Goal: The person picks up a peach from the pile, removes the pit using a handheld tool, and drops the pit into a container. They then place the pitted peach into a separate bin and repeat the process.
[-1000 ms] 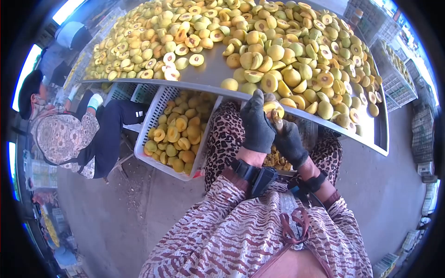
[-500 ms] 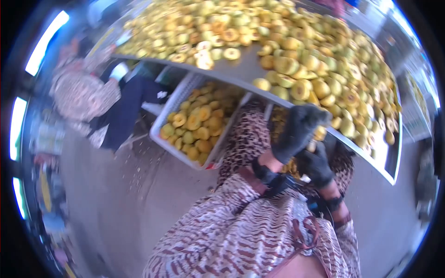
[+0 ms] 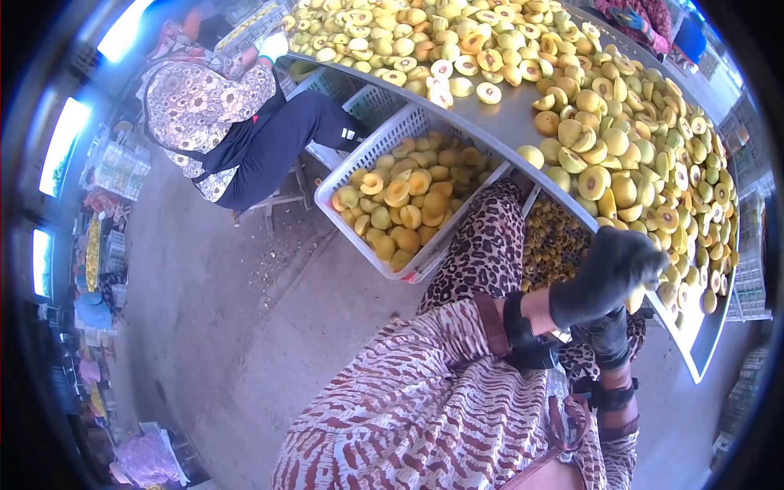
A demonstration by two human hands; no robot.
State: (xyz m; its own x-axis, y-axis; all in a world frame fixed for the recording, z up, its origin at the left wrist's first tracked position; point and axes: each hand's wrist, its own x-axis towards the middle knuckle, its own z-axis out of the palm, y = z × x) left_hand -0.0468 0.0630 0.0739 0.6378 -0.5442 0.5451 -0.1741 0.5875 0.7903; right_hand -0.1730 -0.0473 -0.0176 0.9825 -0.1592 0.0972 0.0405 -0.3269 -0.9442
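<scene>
Both my hands wear dark gloves and are close together in front of the metal table (image 3: 490,114). My left hand (image 3: 608,276) is closed, and a yellow fruit half (image 3: 635,299) peeks out under its fingers. Just below and partly behind it, my right hand (image 3: 606,336) is curled; what its fingers hold is hidden. A large heap of halved yellow fruit (image 3: 621,155), peach-like, many with brown centres, covers the table beyond them. Under the table edge, between my knees, lie many small brown-yellow pieces (image 3: 555,245).
A white plastic crate (image 3: 351,237) of yellow fruit halves stands left of my leg. Farther left, a co-worker in a floral top (image 3: 212,106) sits at the table, a gloved hand (image 3: 273,46) at its edge. Another person (image 3: 641,20) is across the table.
My view has swung, so the table, crate and co-worker sit farther right and look sharper. My hands remain close together, the left now covering more of the right.
</scene>
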